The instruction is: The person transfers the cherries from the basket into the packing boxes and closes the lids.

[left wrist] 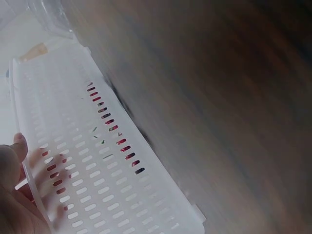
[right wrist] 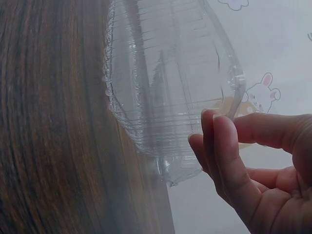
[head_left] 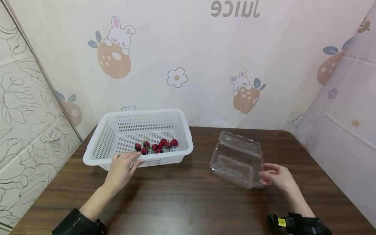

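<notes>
Left hand (head_left: 123,168): forearm reaching forward, fingers curled over a rim, thumb outside.
Right hand (head_left: 276,178): forearm angled inward, fingertips (right wrist: 222,146) and thumb pinching, wrist strap visible.

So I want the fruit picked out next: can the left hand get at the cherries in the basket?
Probably yes: the left hand grips the white basket's near rim, the cherries lie just beyond, uncovered.

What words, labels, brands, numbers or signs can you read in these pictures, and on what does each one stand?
"juice": grey letters, mirrored, on the cream cartoon-printed backdrop cloth, cut by the head view's top edge.
Small yellow tag on the black wrist strap: too small to read.
White perforated plastic basket and clear plastic clamshell box: no text visible.
</notes>
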### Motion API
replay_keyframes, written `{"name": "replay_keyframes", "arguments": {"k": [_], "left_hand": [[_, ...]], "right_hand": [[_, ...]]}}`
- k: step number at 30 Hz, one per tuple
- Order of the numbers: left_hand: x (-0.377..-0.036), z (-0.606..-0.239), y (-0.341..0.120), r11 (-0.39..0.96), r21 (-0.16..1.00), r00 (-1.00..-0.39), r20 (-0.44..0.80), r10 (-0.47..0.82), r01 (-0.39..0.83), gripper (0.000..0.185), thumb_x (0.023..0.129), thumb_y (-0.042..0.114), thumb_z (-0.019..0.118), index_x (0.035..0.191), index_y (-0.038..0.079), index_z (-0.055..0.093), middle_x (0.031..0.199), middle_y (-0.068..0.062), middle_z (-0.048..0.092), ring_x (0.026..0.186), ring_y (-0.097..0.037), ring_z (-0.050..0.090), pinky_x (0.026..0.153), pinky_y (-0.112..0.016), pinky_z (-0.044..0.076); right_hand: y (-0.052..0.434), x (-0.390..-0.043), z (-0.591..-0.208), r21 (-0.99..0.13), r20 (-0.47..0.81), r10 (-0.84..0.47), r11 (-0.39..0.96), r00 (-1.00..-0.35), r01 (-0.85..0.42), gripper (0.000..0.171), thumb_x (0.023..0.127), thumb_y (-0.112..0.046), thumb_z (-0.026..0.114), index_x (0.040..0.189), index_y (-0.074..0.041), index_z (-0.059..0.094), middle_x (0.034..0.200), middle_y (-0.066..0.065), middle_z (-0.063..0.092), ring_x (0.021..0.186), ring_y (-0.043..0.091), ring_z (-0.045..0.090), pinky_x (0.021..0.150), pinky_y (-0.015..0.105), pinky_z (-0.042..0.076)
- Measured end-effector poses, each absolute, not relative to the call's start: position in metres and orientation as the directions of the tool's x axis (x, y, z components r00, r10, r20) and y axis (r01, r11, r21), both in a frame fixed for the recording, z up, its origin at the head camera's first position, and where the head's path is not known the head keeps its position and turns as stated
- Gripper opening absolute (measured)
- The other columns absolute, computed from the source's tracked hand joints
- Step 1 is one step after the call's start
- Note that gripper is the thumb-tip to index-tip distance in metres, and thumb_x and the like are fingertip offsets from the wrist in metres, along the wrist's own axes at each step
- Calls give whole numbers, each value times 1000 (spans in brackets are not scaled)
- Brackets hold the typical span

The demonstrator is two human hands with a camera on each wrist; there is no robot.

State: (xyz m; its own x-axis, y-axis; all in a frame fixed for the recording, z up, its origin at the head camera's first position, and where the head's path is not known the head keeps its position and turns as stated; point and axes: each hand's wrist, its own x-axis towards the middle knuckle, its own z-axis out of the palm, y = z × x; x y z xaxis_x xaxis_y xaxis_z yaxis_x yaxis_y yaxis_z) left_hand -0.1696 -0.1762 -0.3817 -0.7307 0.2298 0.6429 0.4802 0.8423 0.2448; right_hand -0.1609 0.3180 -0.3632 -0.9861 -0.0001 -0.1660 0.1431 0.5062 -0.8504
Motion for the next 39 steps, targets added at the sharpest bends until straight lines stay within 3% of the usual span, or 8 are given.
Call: {"name": "replay_keyframes", "arguments": {"k": [16, 39], "left_hand": [[-160, -379, -154, 865, 261, -764, 615, 194, 429, 25, 75, 21, 70, 93, 4, 66, 87, -10, 64, 84, -29, 57, 67, -38, 33], [-157, -377, -134, 870, 246, -738, 650, 179, 428, 24, 75, 22, 69, 91, 5, 67, 85, -8, 64, 81, -27, 58, 64, -37, 32]], "right_hand": [[307, -160, -363, -871, -144, -51, 481, -988, 103, 56, 84, -4, 56, 127, 17, 26, 85, 20, 62, 64, 19, 62, 60, 34, 51], [292, -151, -358, -869, -166, -153, 490, -974, 71, 52, 83, 3, 54, 123, 22, 27, 87, 25, 61, 63, 22, 62, 57, 33, 51]]}}
